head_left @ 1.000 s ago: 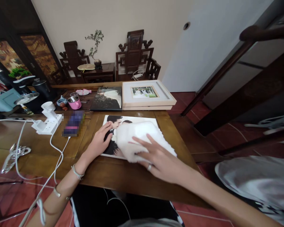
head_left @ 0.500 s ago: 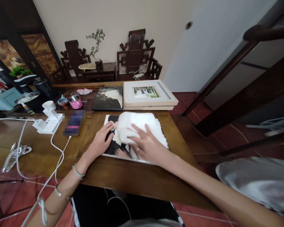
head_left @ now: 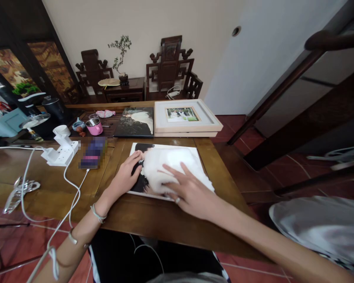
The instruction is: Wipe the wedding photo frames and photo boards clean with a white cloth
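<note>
A large photo print (head_left: 139, 149) lies flat near the front edge of the wooden table (head_left: 41, 184). A white cloth (head_left: 168, 165) covers most of the print. My right hand (head_left: 191, 190) presses flat on the cloth, fingers stretched out over it. My left hand (head_left: 126, 175) rests on the print's left edge, fingers lying flat and holding it still.
Behind the print lie a dark photo board (head_left: 135, 122) and a white framed picture (head_left: 185, 116). A pink cup (head_left: 94, 127), a phone (head_left: 92, 152) on a white cable and a white power strip (head_left: 60, 151) sit to the left. Carved chairs (head_left: 169, 67) stand by the wall.
My right hand slid the cloth up the print towards its far edge, then back down towards the near edge. My left hand stayed on the print's left side.
</note>
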The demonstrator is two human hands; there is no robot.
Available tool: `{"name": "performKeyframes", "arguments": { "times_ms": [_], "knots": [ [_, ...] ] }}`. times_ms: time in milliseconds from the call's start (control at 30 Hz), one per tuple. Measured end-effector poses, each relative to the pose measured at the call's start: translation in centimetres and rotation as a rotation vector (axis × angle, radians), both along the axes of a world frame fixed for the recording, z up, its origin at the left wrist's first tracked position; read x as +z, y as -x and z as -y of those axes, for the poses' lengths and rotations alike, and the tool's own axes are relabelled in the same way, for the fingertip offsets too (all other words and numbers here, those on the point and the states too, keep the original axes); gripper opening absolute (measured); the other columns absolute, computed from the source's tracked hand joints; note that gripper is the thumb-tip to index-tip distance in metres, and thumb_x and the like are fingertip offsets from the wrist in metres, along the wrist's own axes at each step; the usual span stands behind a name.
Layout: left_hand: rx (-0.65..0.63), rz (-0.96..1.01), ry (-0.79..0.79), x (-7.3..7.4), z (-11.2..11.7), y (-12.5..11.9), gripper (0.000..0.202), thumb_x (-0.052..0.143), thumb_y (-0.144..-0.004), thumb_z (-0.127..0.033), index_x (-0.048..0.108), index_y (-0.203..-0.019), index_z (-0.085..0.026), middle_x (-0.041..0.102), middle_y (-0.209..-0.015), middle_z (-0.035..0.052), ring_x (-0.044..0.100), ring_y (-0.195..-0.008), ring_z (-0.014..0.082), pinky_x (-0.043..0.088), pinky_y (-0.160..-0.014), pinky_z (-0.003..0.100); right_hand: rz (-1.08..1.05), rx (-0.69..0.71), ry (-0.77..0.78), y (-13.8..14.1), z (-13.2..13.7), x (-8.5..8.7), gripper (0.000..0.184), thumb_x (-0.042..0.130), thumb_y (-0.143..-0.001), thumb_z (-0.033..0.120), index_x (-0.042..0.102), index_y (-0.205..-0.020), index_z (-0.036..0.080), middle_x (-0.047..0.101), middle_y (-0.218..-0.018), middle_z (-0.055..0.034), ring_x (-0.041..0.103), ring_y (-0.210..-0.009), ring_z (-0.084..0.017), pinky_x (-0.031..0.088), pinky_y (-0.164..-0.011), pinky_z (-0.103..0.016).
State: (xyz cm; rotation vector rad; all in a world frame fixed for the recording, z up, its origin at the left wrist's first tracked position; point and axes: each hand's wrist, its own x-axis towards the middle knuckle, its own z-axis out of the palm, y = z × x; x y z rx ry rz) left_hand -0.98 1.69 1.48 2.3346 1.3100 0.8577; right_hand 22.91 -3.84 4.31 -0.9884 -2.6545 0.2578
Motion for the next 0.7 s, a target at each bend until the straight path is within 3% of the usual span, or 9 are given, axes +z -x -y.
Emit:
{"name": "performKeyframes", "arguments": {
  "times_ms": [133, 233, 367, 500, 700],
  "knots": [
    [0.009, 0.024, -0.011, -0.1, 0.0, 0.0, 0.039, 0.043, -0.092, -0.027, 0.053, -0.129, -0.017, 0.048, -0.142, 0.0116, 0.040, -0.134, 0.0221, 0.031, -0.113, 0.045, 0.057, -0.150, -0.058, -0.9, -4.8, -0.2, 0.034, 0.040, -0.088, 0.014, 0.062, -0.115, 0.013, 0.051, -0.135, -0.0202, 0.034, -0.135, -0.032, 0.025, -0.105, -0.065],
    [0.009, 0.021, -0.008, -0.1, 0.1, 0.0, 0.038, 0.043, -0.092, -0.027, 0.053, -0.128, -0.015, 0.048, -0.142, 0.0124, 0.041, -0.134, 0.0222, 0.031, -0.113, 0.045, 0.068, -0.231, -0.056, -1.5, -7.8, -0.2, 0.035, 0.036, -0.093, 0.020, 0.058, -0.120, 0.014, 0.053, -0.134, -0.0187, 0.036, -0.134, -0.032, 0.027, -0.104, -0.063],
    [0.011, 0.013, 0.001, 0.0, 0.1, 0.0, 0.039, 0.043, -0.092, -0.027, 0.053, -0.128, -0.014, 0.047, -0.142, 0.0138, 0.040, -0.134, 0.0227, 0.031, -0.113, 0.045, 0.047, -0.249, -0.036, -1.6, -8.9, -0.2, 0.036, 0.033, -0.096, 0.023, 0.057, -0.120, 0.013, 0.056, -0.131, -0.0177, 0.036, -0.134, -0.032, 0.027, -0.103, -0.063],
    [0.014, 0.016, -0.004, -0.1, 0.1, 0.0, 0.039, 0.043, -0.092, -0.026, 0.053, -0.128, -0.014, 0.047, -0.142, 0.0129, 0.040, -0.135, 0.0224, 0.031, -0.114, 0.045, 0.064, -0.209, -0.049, -0.9, -5.7, -0.2, 0.035, 0.038, -0.090, 0.014, 0.060, -0.116, 0.009, 0.054, -0.131, -0.0228, 0.032, -0.136, -0.033, 0.022, -0.105, -0.067],
    [0.012, 0.027, 0.002, -0.3, -0.1, 0.0, 0.039, 0.035, -0.095, -0.025, 0.054, -0.127, -0.014, 0.049, -0.141, 0.0126, 0.040, -0.134, 0.0211, 0.031, -0.114, 0.044, -0.025, -0.013, -0.015, 0.3, 2.6, -0.2, 0.033, 0.043, -0.084, 0.009, 0.065, -0.105, 0.018, 0.047, -0.141, -0.0147, 0.024, -0.139, -0.034, 0.018, -0.104, -0.072]
  ]
}}
